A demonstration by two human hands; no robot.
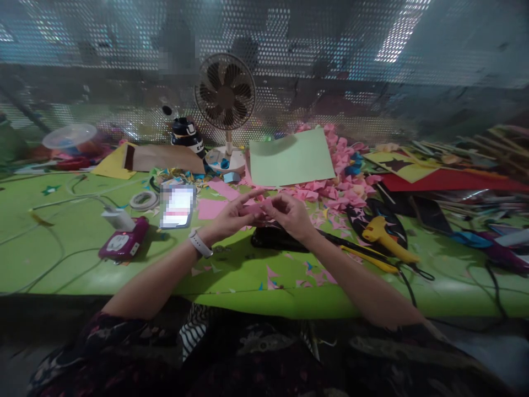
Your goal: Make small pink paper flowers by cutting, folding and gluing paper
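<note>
2 bare hands are brought together above the green table (237, 278), with a small pink piece (253, 209) held between them. By the right hand (292, 218), the piece's right end is pinched between thumb and bent fingers; by the left hand (231, 216), it is held along outstretched fingers (the exact place of the left thumb cannot be told). A pale wristband (200, 244) is worn on the left wrist. Just below the hands, a long black object (281, 240) is laid, partly covered by the right hand and forearm.

Beside the left hand, flat pink paper (211, 209) is spread, and farther left a lit phone (178, 207) and a roll of tape (144, 200) are set down. Beyond the hands, a pale green sheet (291, 157) is rested against a heap of pink folded pieces (345, 157), near a fan (225, 96). To the right, a yellow glue gun (388, 240) is laid, and pink scraps (273, 278) are scattered nearer the table's front edge.
</note>
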